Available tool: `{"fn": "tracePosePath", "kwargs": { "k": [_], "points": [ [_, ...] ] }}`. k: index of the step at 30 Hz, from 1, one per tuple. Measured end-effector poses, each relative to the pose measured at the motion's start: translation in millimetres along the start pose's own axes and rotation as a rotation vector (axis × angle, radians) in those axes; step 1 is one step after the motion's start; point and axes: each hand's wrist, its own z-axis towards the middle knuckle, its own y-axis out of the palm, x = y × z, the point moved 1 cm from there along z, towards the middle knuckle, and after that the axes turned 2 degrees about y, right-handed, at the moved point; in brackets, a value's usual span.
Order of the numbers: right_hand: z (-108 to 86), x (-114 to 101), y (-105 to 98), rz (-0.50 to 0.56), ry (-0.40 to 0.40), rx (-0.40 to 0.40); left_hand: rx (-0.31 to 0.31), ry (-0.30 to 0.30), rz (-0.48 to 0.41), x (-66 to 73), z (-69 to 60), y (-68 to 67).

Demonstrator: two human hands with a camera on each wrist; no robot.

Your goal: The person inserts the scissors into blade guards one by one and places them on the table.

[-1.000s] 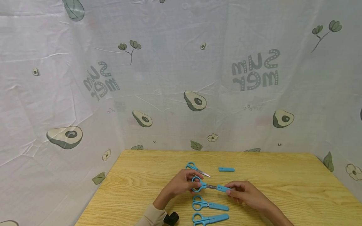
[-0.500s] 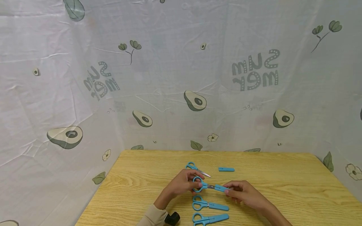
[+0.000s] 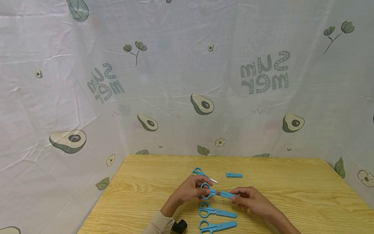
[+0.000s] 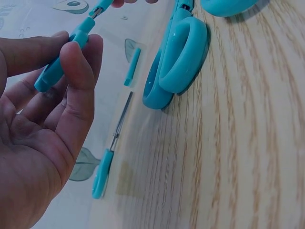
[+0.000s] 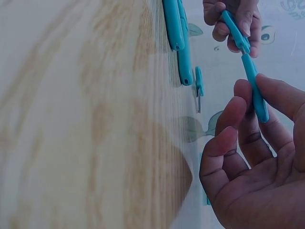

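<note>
My left hand (image 3: 191, 190) pinches the blue handles of a pair of scissors (image 3: 212, 192) between thumb and fingers, above the wooden table. From the right, my right hand (image 3: 249, 200) pinches a blue blade cover (image 3: 226, 194) that sits over the front of those blades. A short stretch of bare metal shows between the cover and the handles. In the right wrist view the cover (image 5: 255, 88) lies between thumb and fingertips. The handles (image 4: 62, 59) appear in the left wrist view, partly hidden by the fingers.
Two covered scissors (image 3: 217, 213) (image 3: 218, 226) lie in front of my hands on the table (image 3: 140, 182). Behind the left hand lies an uncovered pair of scissors (image 3: 204, 175), with a loose blue cover (image 3: 234, 175) to its right. A printed curtain (image 3: 175, 130) stands behind the table.
The cover has slid left along the blades toward the handles, so less metal shows. My right hand has moved slightly left with it; the left hand still holds the handles.
</note>
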Motion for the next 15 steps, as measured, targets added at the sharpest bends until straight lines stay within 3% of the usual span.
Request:
{"fn": "tracePosePath", "kwargs": {
  "k": [15],
  "points": [
    [-0.7, -0.4, -0.4, 0.000, 0.020, 0.011, 0.007, -0.008, -0.003, -0.2, 0.7, 2.3]
  ]
}}
